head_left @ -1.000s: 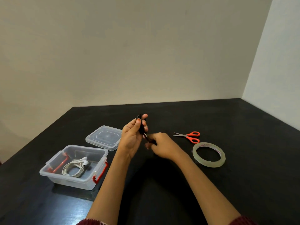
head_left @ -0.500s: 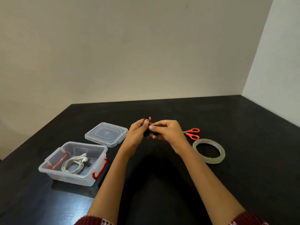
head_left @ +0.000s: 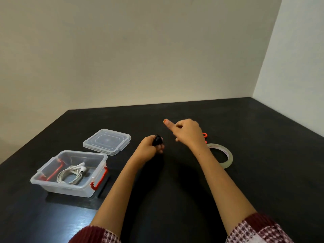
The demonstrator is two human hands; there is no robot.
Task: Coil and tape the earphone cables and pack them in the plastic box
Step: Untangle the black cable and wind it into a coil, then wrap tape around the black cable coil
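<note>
Left hand (head_left: 149,149) clenched the black coiled earphone cable (head_left: 157,140); right hand (head_left: 187,133) hovered, forefinger out, its hold unclear. Coiling looked done; clear tape roll (head_left: 229,157) seemed next.

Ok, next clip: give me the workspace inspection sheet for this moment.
Surface: black table.
Job's things: open plastic box holding coiled white earphones; lid behind it; tape roll and scissors by the right hand, scissors mostly hidden.
Clutter: nothing seen.
Fingers: left hand grips a black cable bundle; right hand raised, index finger extended, nothing visibly held.
Cables: white earphones in box, black cable bundle in hand.
Surroundings: plain walls, corner at right.
</note>
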